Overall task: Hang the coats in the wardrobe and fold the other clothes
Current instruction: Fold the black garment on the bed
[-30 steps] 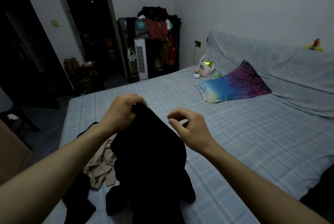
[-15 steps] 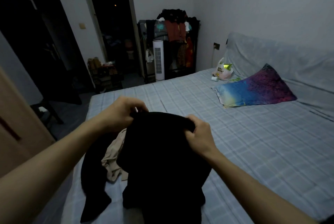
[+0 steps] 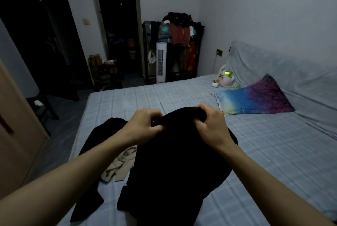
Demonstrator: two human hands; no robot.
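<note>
A black garment [image 3: 175, 162] hangs in front of me above the bed [image 3: 255, 153]. My left hand [image 3: 145, 125] and my right hand [image 3: 211, 125] both grip its top edge, close together. A beige garment [image 3: 120, 165] lies crumpled on the bed under my left forearm. Another black garment [image 3: 91, 180] stretches along the bed's left edge. A dark clothes rack [image 3: 175, 43] full of hanging clothes stands against the far wall.
A colourful pillow [image 3: 255, 98] and a white plastic bag [image 3: 223, 78] lie at the bed's right side. A white tower fan [image 3: 161, 61] stands before the rack. A wooden door [image 3: 16, 134] is at my left, with dark doorways beyond.
My right hand, free a second ago, has closed on the black garment's top edge beside my left hand. The view has shifted so the room sits further right.
</note>
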